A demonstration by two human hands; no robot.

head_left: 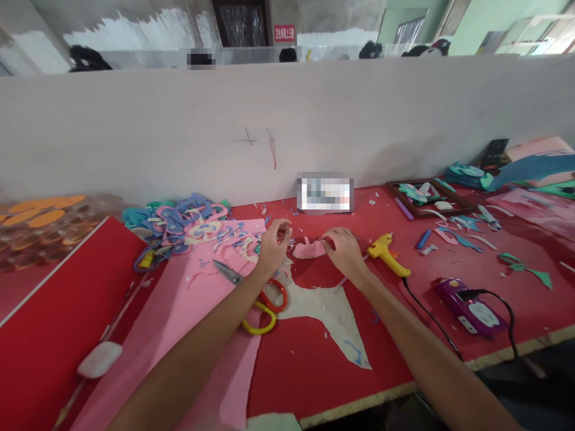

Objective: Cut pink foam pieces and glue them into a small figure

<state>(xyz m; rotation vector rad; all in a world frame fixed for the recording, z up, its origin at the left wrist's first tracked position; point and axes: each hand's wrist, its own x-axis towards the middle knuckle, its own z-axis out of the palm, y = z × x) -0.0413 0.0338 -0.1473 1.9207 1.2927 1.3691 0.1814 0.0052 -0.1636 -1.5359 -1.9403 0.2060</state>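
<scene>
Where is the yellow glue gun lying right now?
In the head view, the yellow glue gun lies on the red table, just right of the right hand, with its black cord trailing toward the near edge.

A long pale grey partition wall point(287, 120) runs across behind the red-topped work table point(309, 359). Beyond it rise whitewashed grey walls point(135, 27), a dark doorway point(242, 23) beside a small red sign point(284, 33), and green walls point(494, 24) at right under daylight.
</scene>
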